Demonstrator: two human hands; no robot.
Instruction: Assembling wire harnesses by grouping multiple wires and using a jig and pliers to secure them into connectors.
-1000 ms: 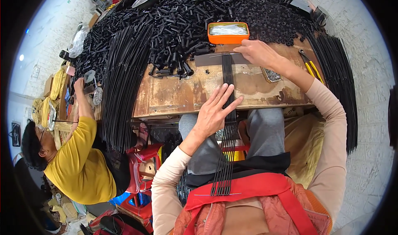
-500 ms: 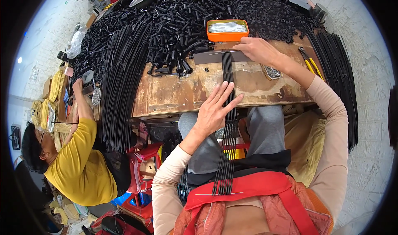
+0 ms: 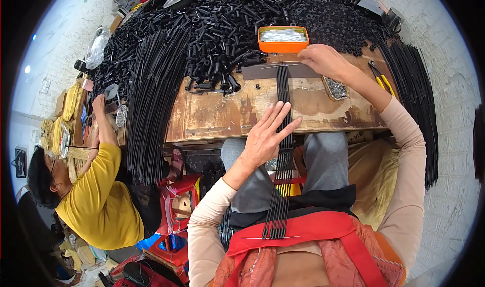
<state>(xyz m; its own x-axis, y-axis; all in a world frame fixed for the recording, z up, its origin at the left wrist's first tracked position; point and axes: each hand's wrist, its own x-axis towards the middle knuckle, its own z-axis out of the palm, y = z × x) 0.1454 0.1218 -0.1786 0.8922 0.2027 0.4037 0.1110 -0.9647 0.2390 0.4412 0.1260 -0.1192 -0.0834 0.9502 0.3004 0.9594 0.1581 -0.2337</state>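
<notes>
Your left hand lies flat and wide open on a row of thin black rods, with the fingers spread, so it looks like you are pressing them down to keep them side by side. The rods run from your lap, under that hand, and up over the edge of the wooden table. Your right hand is at the far end of the rods, past your left hand. Its fingers are curled down on the rod tips, where a dark flat bar lies across them, but you cannot tell if it grips anything. Just beyond your right hand sits an orange tray. Left of it is a big pile of short black tubes. Close to your right wrist are yellow pliers. Far off past your left arm, a person in a yellow shirt works alone.
</notes>
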